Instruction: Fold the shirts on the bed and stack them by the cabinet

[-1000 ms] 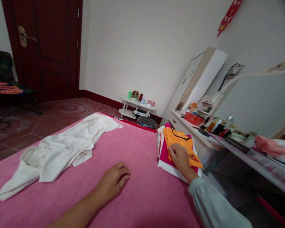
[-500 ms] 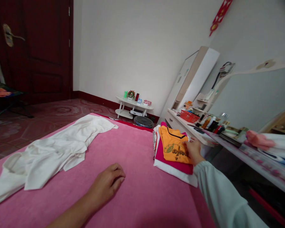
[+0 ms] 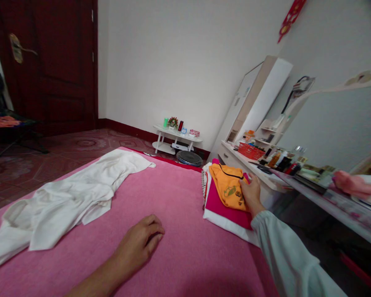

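Observation:
My left hand [image 3: 141, 242] lies on the pink bed cover [image 3: 173, 264], fingers loosely bent and the thumb apart, with nothing in it. At the right edge of the bed, my right hand [image 3: 252, 192] grips the side of an orange T-shirt [image 3: 230, 185] with a dark neckline and a leaf print. That shirt tops a stack of folded clothes, over a magenta garment [image 3: 225, 214] and a white one [image 3: 230, 229]. Further from both hands, a white garment [image 3: 71, 202] lies spread and wrinkled along the left side of the bed.
Right of the bed stands a dressing table [image 3: 266, 175] with a red basket [image 3: 250, 151], bottles and a mirror [image 3: 336, 128]. A low white stand [image 3: 173, 134] is by the far wall. A dark folding chair [image 3: 15, 119] stands left, near the door [image 3: 49, 62].
The orange T-shirt's near right part has bunched and folded under my right hand, hiding most of its lettering. My left hand has stayed in place. The view has shifted slightly.

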### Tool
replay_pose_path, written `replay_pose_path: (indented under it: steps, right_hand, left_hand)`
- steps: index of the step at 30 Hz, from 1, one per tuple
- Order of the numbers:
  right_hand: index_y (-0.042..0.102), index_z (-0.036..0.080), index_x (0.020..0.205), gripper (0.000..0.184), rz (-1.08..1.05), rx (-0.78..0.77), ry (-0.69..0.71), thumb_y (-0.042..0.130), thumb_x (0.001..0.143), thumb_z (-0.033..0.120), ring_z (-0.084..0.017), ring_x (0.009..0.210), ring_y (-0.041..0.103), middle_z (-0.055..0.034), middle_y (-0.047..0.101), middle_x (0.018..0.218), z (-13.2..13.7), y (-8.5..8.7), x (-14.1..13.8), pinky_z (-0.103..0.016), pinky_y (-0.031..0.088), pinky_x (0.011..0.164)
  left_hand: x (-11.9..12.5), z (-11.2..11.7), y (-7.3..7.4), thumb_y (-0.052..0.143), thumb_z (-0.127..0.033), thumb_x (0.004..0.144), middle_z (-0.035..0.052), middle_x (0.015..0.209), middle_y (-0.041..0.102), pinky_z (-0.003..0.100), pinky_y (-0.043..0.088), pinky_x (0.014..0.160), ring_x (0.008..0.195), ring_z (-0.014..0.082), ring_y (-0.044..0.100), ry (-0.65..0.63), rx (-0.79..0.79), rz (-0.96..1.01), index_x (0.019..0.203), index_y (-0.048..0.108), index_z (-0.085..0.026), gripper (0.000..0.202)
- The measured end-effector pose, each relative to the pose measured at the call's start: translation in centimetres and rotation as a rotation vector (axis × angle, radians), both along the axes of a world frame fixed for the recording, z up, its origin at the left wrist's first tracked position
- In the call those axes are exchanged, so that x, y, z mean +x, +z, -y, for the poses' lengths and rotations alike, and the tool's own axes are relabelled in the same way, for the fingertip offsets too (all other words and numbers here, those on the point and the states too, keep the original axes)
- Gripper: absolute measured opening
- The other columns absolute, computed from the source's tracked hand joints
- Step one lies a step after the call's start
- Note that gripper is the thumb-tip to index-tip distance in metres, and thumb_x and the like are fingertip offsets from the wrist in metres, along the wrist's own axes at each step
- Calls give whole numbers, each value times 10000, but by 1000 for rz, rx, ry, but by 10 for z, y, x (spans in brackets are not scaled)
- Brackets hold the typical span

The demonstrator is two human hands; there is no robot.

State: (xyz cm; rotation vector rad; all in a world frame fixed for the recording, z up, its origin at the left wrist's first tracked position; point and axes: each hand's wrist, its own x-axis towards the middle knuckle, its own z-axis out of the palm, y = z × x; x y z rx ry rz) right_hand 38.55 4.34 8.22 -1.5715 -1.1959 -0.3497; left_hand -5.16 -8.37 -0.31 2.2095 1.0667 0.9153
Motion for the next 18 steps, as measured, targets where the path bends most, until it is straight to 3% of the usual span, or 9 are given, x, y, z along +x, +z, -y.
replay_pose_path:
  steps: [3,8,11,14,18]
  right_hand:
    - [603,149,1045,346,180,99,-81,489,788,351,-268,1053,542,-146,583,1110,11,6,-26,-442,445,909]
    - [624,162,976,308,210,7,106,463,868,401,-221,828,591,-89,654,919,50,-5,-65,-359,462,773]
    - [623,180,994,306,252,-34,136,468,886,421,-219,871,596,-80,657,955,79,-24,-57,-354,452,803]
    - [625,205,1077,339,426,-144,131,509,860,437,-248,1030,558,-86,622,1088,100,-41,-33,-396,418,913]
    - [649,207,1057,298,566,-346,188,506,850,368,-236,1052,537,-80,602,1070,108,-45,-19,-370,421,921]
  left_hand:
    - [0,1,0,440,-204,893,52,917,601,260,437,779,864,166,571,1,-7,5,871,659,-210,221]
    - [-1,1,-1,458,-199,884,45,921,601,257,431,774,862,163,568,6,-15,7,874,661,-218,205]
    - [-1,-1,-3,467,-198,881,38,923,600,255,428,777,864,160,568,8,-12,9,870,661,-221,195]
    - [-1,-1,-3,473,-202,877,38,924,601,251,429,769,860,158,570,8,-13,15,874,659,-217,187]
    - [-1,0,-2,462,-215,882,44,916,601,255,432,765,856,161,572,0,-5,2,855,658,-210,198]
